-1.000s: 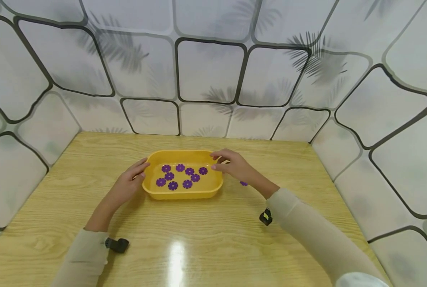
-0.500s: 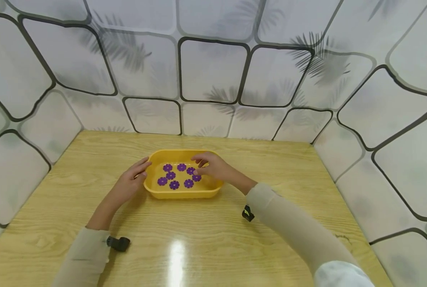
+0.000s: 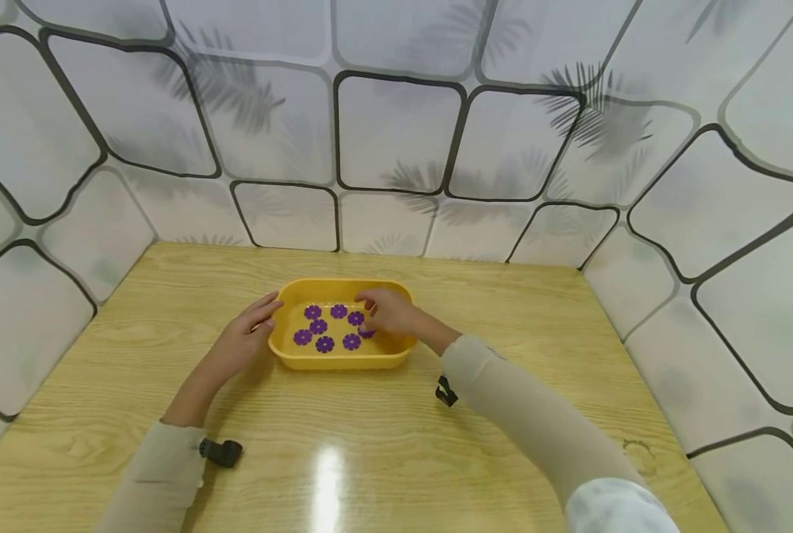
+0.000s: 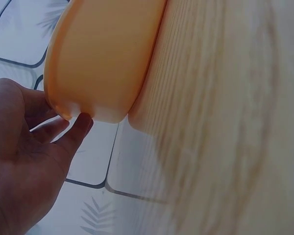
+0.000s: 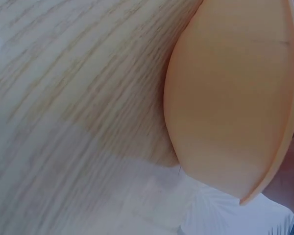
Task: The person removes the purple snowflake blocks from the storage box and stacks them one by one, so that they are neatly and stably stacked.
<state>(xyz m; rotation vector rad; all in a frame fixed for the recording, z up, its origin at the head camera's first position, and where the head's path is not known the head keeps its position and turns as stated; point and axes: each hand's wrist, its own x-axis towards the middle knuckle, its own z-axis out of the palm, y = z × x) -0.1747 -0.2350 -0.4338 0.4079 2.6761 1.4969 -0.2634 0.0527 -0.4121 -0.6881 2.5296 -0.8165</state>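
A yellow plastic tub (image 3: 339, 363) stands on the wooden table with several purple, notched flower-shaped discs (image 3: 325, 344) lying on its floor. My left hand (image 3: 239, 337) holds the tub's left end; the left wrist view shows the thumb (image 4: 83, 125) against its outer wall and the fingers at the rim. Over the right end, my right hand (image 3: 389, 311) reaches down inside, index finger and thumb apart. Its thumb is by a disc (image 3: 367, 332) that it partly covers. Beyond the tub wall (image 5: 230, 98), only a bit of the right hand (image 5: 289, 171) shows in the right wrist view.
Wood-grain table (image 3: 289, 437) surrounds the tub. Patterned white panels (image 3: 396, 133) rise behind and at both sides. A dark wrist device (image 3: 223, 453) is on the left sleeve, another (image 3: 446, 392) on the right.
My right hand has moved left from the tub's right rim to over the discs inside. Its arm now covers the spot where a disc lay outside on the table. The left hand stays put.
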